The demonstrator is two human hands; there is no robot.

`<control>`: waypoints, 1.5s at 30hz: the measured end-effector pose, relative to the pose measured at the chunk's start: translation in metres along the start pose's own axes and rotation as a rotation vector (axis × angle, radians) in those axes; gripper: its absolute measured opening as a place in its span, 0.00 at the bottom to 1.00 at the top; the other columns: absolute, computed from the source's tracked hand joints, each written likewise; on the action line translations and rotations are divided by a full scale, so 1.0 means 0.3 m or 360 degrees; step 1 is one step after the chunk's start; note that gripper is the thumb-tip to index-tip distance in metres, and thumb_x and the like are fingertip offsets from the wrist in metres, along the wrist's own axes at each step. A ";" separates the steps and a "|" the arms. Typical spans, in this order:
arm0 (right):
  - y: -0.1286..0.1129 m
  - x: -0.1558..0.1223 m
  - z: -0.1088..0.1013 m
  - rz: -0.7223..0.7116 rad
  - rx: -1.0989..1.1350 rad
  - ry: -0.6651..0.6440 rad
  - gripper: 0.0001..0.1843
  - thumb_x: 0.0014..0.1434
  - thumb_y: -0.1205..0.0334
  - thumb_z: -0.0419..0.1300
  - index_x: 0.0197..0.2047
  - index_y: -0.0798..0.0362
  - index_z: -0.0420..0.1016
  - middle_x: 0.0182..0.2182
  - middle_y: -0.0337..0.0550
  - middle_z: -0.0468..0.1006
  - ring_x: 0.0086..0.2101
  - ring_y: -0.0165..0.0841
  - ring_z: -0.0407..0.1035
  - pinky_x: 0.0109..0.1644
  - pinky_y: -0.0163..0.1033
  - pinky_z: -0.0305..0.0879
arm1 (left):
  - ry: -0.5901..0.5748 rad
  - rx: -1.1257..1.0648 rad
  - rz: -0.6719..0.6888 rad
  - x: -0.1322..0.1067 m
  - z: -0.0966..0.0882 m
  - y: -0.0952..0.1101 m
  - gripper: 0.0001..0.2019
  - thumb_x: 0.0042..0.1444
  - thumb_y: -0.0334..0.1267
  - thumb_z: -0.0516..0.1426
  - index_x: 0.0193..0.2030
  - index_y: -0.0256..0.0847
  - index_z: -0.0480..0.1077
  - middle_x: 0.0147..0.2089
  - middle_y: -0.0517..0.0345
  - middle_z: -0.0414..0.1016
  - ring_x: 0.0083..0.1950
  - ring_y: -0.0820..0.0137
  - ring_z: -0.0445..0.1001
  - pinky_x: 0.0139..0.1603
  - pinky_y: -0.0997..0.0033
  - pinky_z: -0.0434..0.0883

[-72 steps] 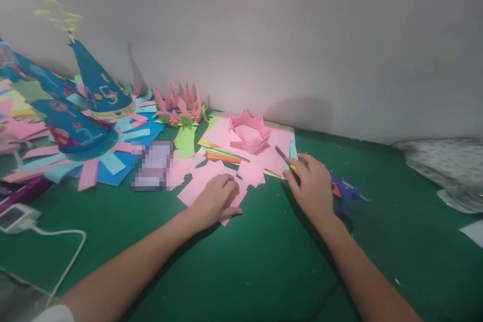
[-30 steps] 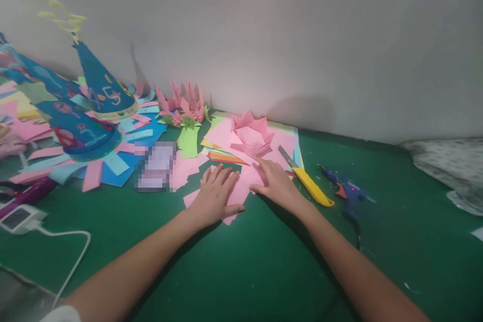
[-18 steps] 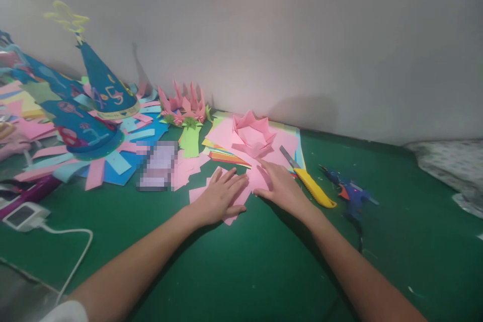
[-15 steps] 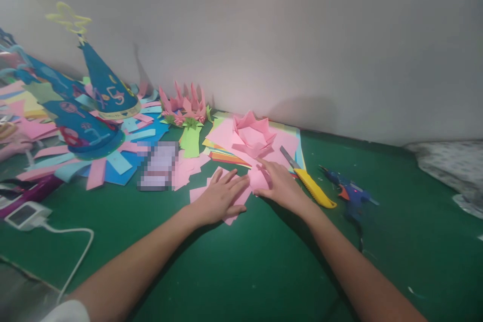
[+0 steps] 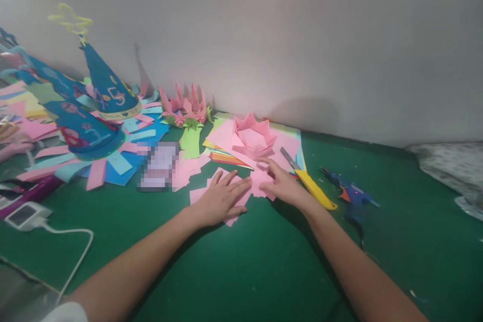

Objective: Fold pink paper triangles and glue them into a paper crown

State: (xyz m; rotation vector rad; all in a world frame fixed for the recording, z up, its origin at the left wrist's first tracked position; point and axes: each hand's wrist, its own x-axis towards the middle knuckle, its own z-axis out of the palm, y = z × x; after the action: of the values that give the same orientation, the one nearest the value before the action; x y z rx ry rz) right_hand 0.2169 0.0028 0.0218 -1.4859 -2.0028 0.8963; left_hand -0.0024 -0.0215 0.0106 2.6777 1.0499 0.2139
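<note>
My left hand (image 5: 221, 198) lies flat with fingers spread on loose pink paper squares (image 5: 230, 195) on the green mat (image 5: 241, 261). My right hand (image 5: 283, 186) rests beside it, fingers stretched out over a small pink paper piece (image 5: 260, 183). Just behind my hands sits a folded pink paper flower (image 5: 254, 136) on a stack of coloured sheets (image 5: 222, 151). A yellow utility knife (image 5: 311, 186) with its blade out lies right of my right hand, untouched.
A blue glue gun (image 5: 349, 193) lies at the right. At the left stand blue paper cone hats (image 5: 103, 88), cut paper strips (image 5: 94, 168), a pink paper crown (image 5: 184, 105), a green paper piece (image 5: 190, 141) and a white charger with cable (image 5: 26, 216). A wall runs behind.
My right hand let go of the yellow knife, left it on the mat, and moved left onto the pink paper. My left hand's fingers spread flat on the pink squares.
</note>
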 end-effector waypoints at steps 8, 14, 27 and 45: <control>0.046 0.026 -0.055 0.0108 -0.0196 0.0326 0.36 0.46 0.70 0.55 0.60 0.49 0.55 0.38 0.45 0.71 0.43 0.39 0.70 0.38 0.40 0.68 | 0.0137 0.0005 -0.0020 -0.001 0.025 -0.006 0.32 0.59 0.53 0.50 0.65 0.42 0.48 0.67 0.46 0.51 0.68 0.55 0.49 0.64 0.43 0.46; 0.029 0.018 -0.094 -0.0183 -0.0857 0.0853 0.30 0.52 0.68 0.54 0.59 0.54 0.58 0.50 0.56 0.68 0.49 0.50 0.64 0.51 0.55 0.60 | 0.0297 -0.0127 -0.0057 0.001 0.043 -0.007 0.35 0.55 0.51 0.56 0.64 0.38 0.48 0.64 0.40 0.55 0.65 0.55 0.54 0.63 0.46 0.51; -0.056 -0.111 0.129 -0.0446 -0.0501 0.0123 0.26 0.61 0.60 0.52 0.61 0.52 0.57 0.55 0.51 0.68 0.55 0.42 0.62 0.57 0.51 0.61 | 0.0415 -0.0635 -0.0254 -0.026 -0.030 -0.021 0.37 0.52 0.54 0.57 0.64 0.43 0.47 0.65 0.42 0.49 0.67 0.54 0.48 0.64 0.46 0.53; -0.062 -0.123 0.096 0.0023 0.0156 0.0017 0.28 0.56 0.57 0.57 0.59 0.52 0.57 0.45 0.49 0.73 0.36 0.33 0.70 0.42 0.43 0.69 | 0.0291 -0.0554 -0.0030 0.006 0.052 0.008 0.44 0.53 0.44 0.60 0.67 0.41 0.36 0.67 0.35 0.47 0.68 0.52 0.48 0.63 0.44 0.55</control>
State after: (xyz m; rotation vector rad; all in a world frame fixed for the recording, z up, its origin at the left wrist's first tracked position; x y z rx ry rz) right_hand 0.1953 -0.0422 0.0165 -1.4497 -1.9145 0.9756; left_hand 0.0040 -0.0249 -0.0035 2.3669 0.9833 0.5900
